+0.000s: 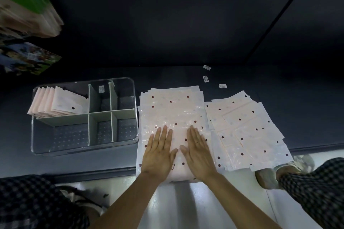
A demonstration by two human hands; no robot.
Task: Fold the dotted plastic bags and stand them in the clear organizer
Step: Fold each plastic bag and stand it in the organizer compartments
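A stack of pale pink dotted plastic bags (171, 109) lies flat on the dark surface in front of me. My left hand (158, 156) and my right hand (199, 154) rest palm-down, side by side, on the near half of the top bag, fingers spread and flat. To the left stands the clear organizer (40, 147) with white dividers. Several folded dotted bags (61, 103) stand leaning in its far-left compartment; the other compartments hold nothing.
A looser pile of dotted bags (247, 130) is spread to the right of the stack. Three small labels (205, 78) lie beyond it. My checkered trouser legs and shoes (268, 176) flank the near edge. Colourful packages (28, 57) hang at far left.
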